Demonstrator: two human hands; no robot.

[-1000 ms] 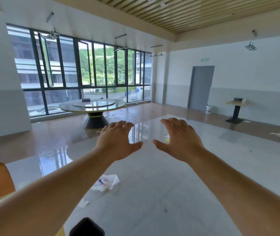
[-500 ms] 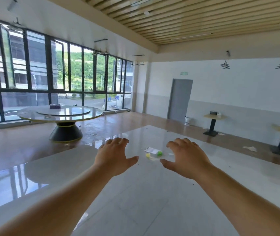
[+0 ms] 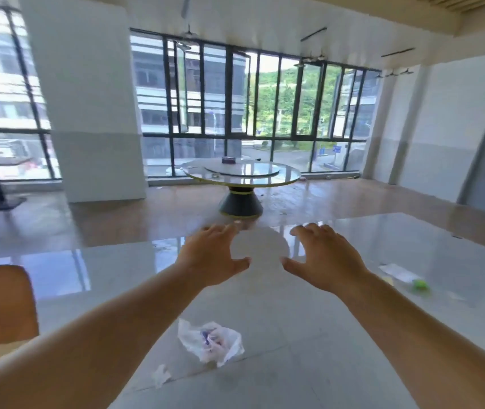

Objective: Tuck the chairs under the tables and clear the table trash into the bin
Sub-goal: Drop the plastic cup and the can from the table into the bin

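While view now swung left: hands point(image 3: 267, 255) still spread, empty, crumpled plastic bag point(image 3: 210, 342) below.

1. Two hands, left point(image 3: 210, 262) and right point(image 3: 325, 261), both spread wide with nothing in them.
2. Two crumpled wrappers: the large wrapper point(image 3: 210, 342) and the small scrap point(image 3: 161, 376), nearer than the hands.
3. One green lump point(image 3: 420, 284), right of the hands.
4. One chair point(image 3: 0, 305), far left.

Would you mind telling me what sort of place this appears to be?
Probably a restaurant dining hall: a round table with a turntable, a large glossy table bearing wrapper litter, and a wooden chair.
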